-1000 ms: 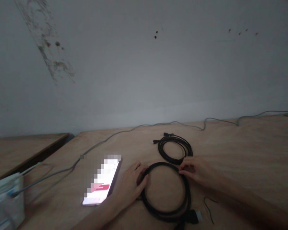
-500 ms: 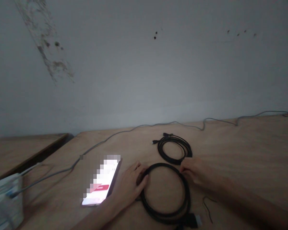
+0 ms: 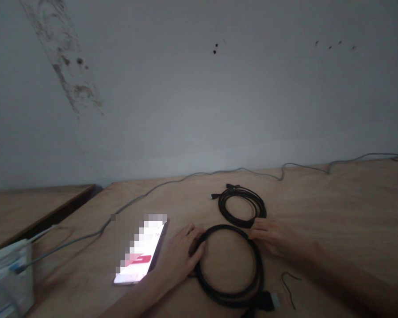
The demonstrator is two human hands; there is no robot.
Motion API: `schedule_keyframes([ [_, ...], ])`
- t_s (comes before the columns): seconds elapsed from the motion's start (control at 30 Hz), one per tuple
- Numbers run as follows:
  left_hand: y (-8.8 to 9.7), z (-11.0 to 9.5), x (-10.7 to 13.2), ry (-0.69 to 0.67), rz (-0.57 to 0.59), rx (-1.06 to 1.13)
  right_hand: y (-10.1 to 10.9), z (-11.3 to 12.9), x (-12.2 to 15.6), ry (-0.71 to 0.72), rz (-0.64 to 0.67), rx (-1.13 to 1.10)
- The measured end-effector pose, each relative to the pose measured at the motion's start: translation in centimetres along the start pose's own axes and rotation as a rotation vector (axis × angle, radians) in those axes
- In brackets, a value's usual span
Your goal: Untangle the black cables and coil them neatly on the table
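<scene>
Two coiled black cables lie on the wooden table [image 3: 318,212]. The nearer, larger cable coil [image 3: 228,296] has a thick black plug [image 3: 267,301] at its lower right. My left hand [image 3: 181,251] curls over the coil's left side, its fingers on the cable. My right hand [image 3: 272,236] lies flat on the table, its fingertips against the coil's upper right edge and close to the smaller far cable coil [image 3: 242,207]. That far coil has small connectors [image 3: 222,192] at its upper left.
A lit phone [image 3: 139,249], its screen pixelated, lies left of my left hand. A thin grey cable [image 3: 185,177] runs along the table's far edge. A short dark wire [image 3: 287,285] lies at lower right. White packaging [image 3: 9,282] sits at lower left, beside a second tabletop [image 3: 29,212].
My right hand has flattened and eased off the near coil's upper right edge, its fingers straighter than before. My left hand and both coils stay about where they were.
</scene>
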State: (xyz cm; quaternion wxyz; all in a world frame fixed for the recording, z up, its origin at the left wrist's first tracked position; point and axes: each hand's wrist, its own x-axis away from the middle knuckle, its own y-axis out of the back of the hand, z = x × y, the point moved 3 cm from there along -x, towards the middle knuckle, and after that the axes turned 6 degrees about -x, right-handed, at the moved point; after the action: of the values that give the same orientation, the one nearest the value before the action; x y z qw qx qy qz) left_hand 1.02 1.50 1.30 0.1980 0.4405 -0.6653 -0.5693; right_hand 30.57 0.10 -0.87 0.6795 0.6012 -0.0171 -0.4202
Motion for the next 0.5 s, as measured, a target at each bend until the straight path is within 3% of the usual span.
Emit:
schedule_keyframes([
  [0.2,0.0,-0.2,-0.1,0.003,0.017,0.008,0.1,0.1,-0.1,0.003,0.035,0.003],
  [0.5,0.2,-0.3,-0.1,0.019,0.033,0.000,0.0,-1.7,0.3,-0.061,-0.029,-0.177],
])
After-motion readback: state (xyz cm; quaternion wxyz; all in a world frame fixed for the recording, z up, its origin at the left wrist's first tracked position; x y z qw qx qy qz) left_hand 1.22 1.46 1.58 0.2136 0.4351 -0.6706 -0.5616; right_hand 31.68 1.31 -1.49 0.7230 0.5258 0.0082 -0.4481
